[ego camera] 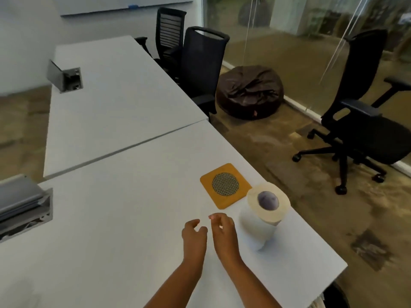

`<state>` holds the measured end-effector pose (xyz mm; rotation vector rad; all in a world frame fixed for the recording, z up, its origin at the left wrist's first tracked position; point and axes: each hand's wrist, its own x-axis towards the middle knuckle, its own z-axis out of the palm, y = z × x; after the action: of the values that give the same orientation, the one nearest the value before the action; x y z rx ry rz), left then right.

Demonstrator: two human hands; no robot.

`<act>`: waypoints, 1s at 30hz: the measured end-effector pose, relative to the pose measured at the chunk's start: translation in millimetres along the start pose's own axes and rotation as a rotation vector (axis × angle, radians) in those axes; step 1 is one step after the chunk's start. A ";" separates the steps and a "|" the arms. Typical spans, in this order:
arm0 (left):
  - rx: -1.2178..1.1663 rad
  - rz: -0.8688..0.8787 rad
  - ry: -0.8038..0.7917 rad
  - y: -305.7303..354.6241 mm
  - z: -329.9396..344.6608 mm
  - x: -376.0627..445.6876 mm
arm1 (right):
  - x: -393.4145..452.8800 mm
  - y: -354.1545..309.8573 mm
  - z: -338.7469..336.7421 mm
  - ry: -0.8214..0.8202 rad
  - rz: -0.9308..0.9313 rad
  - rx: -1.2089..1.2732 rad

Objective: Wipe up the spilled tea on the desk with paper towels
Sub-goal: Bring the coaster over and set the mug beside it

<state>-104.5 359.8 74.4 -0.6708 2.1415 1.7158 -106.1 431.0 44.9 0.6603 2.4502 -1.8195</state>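
A white paper towel roll (263, 215) stands upright near the right edge of the white desk (124, 210), with a loose sheet hanging down its front. My left hand (194, 235) and my right hand (223, 230) hover side by side over the desk just left of the roll, fingers loosely curled and apart, holding nothing. My right hand is closest to the roll but does not touch it. No tea spill is visible on the desk surface.
An orange square coaster (225, 185) with a patterned round centre lies just behind the roll. An open cable box (26, 210) sits at the desk's left. A second desk (115, 96), black office chairs (360, 121) and a dark bean bag (250, 92) stand beyond.
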 end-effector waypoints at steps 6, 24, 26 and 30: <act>-0.036 -0.110 -0.038 12.3 -12.3 51.1 | 63.3 7.1 19.3 0.250 -0.067 -0.174; -0.071 -0.169 -0.286 11.3 21.3 157.4 | 185.3 34.7 23.7 0.721 0.165 -0.282; -0.104 -0.160 -0.350 13.2 23.9 160.4 | 184.8 35.2 28.8 0.732 0.192 -0.333; -0.197 -0.152 -0.382 21.0 34.4 159.6 | 180.7 38.1 32.3 0.703 0.167 -0.393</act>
<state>-251.6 371.0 1.2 -0.4904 1.6394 1.8158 -265.0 468.2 -47.4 1.6105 2.8899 -1.1010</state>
